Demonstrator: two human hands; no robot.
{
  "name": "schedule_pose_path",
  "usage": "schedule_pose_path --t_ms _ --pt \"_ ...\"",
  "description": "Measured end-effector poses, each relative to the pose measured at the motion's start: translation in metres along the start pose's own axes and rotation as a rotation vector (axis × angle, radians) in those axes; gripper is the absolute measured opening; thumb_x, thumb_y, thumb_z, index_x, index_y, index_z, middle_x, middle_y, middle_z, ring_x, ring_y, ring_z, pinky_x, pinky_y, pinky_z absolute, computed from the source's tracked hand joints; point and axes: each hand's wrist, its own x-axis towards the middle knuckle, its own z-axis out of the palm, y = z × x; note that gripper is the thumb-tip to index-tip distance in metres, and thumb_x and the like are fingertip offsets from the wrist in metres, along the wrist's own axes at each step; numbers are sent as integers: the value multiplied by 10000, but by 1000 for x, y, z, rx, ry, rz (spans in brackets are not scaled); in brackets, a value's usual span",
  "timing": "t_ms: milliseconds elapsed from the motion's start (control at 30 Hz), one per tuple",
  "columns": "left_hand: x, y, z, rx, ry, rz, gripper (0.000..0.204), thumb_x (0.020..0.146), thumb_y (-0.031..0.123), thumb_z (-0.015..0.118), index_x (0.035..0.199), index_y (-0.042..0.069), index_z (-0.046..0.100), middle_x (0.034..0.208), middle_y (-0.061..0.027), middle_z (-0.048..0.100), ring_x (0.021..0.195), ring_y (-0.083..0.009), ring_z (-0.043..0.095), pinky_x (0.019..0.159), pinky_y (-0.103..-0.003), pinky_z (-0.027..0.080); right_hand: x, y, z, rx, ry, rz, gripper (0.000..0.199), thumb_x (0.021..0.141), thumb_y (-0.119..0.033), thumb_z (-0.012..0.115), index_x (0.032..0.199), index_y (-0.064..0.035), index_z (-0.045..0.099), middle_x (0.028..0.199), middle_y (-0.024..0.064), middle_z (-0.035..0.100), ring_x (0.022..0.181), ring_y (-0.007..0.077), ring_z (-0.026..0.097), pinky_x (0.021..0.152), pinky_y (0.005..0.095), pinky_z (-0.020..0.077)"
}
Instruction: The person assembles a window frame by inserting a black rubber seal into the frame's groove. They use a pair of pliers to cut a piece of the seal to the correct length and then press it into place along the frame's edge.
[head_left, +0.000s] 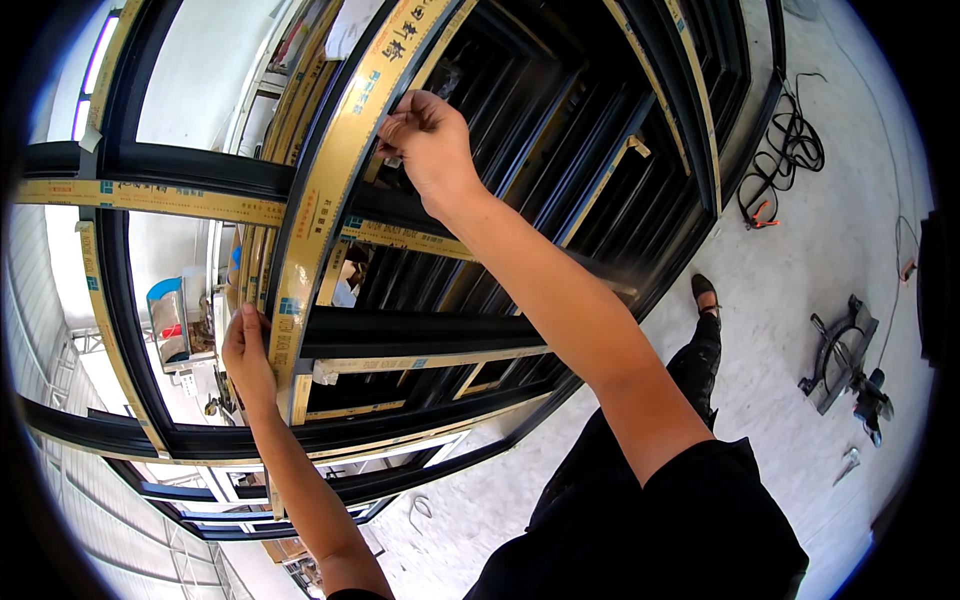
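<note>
A dark metal window frame (pixel 372 212) stands tilted before me, its upright bar faced with gold printed protective tape (pixel 322 190). My right hand (pixel 430 150) is closed in a pinch at the right edge of that bar, high up. A small pale bit shows under its fingers, too little to name. Lower down, my left hand (pixel 248 358) grips the left edge of the same bar, its thumb and fingers bent round it. A dark crossbar (pixel 220 172), also edged with gold tape, meets the upright from the left.
More dark frames (pixel 540 200) with gold strips stand stacked behind. On the pale floor (pixel 770 300) to the right lie a coiled black cable (pixel 785 150) with orange clamps (pixel 764 216) and a black wheeled stand-like tool (pixel 840 350). My foot (pixel 705 290) is beside the frames.
</note>
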Motion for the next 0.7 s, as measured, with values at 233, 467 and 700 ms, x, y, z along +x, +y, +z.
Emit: schedule_pose_path --t_ms 233,467,700 --pt "0 0 1 -13 -3 42 431 1031 376 509 763 41 547 690 4 482 665 -89 407 629 -243 332 24 -24 -8 79 12 -24 233 957 -120 638 770 -37 527 736 25 542 602 130 555 594 287 507" --pt "2 -14 -5 6 -23 25 427 1039 356 495 761 32 524 692 -7 471 674 -105 406 639 -262 343 33 -33 -14 107 25 -9 170 970 -117 614 835 -17 587 760 42 599 637 133 588 620 277 522" --pt "10 -21 -5 10 -57 25 437 1045 347 479 756 21 513 685 -12 459 672 -112 407 642 -267 347 57 -43 -28 -25 18 -17 141 984 -112 581 903 -14 641 802 55 679 665 119 620 621 256 519"
